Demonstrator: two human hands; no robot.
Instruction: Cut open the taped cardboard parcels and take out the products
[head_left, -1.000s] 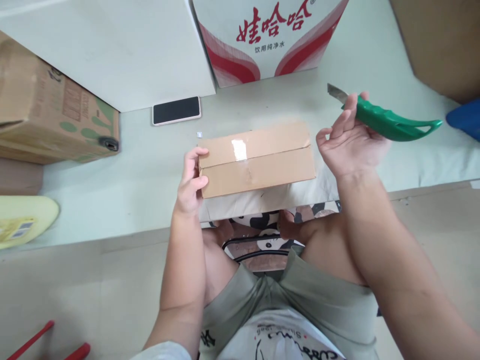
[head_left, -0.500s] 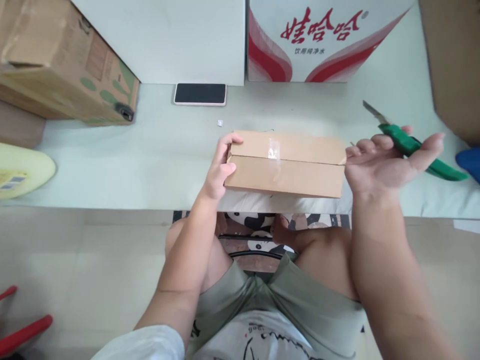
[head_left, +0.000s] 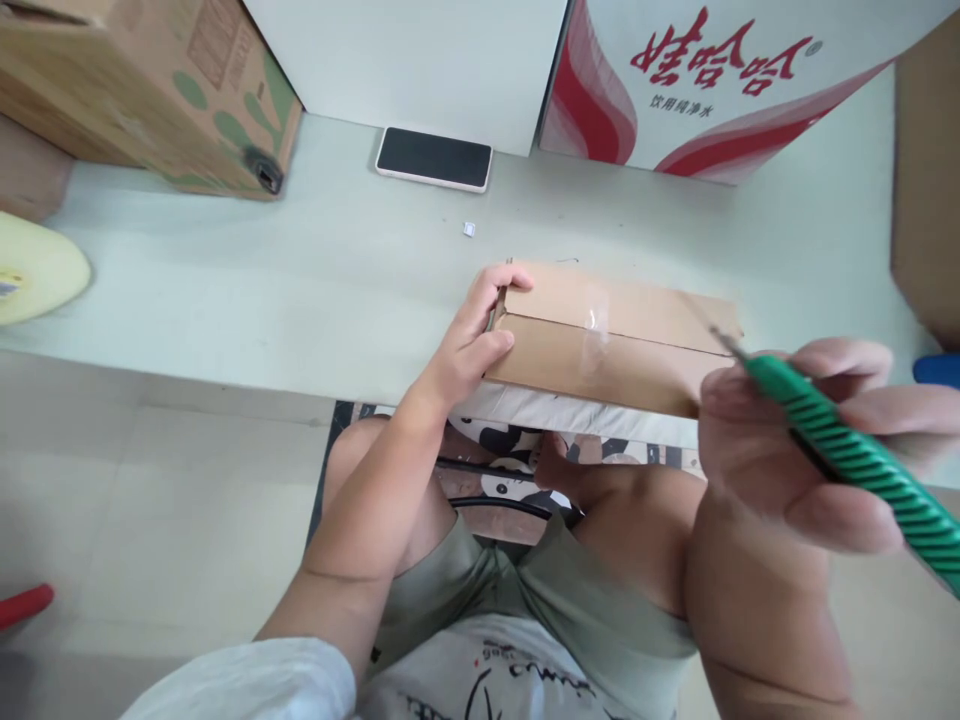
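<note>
A flat brown cardboard box [head_left: 555, 350] rests near the table's front edge, its top seam crossed in the middle by a short strip of clear tape [head_left: 596, 325]. My left hand [head_left: 476, 335] grips the box's left end, fingers over the far flap and thumb on the near one. In my right hand [head_left: 810, 440] is a green-handled utility knife [head_left: 847, 440], raised close to the camera and held in the fingers. Its blade points up and left, in front of the box's right end, slightly blurred.
Behind the box, a phone [head_left: 435, 158] and a small white square [head_left: 469, 229] lie on the table [head_left: 300, 270]. A white-and-red carton [head_left: 637, 110], a white box [head_left: 420, 60] and a printed brown carton [head_left: 187, 90] stand at the back. A pale yellow object [head_left: 41, 270] is at left.
My right hand has left the box's right end and come up toward the camera, turning the knife in its fingers. My left hand stays on the box. The view has shifted and tilted.
</note>
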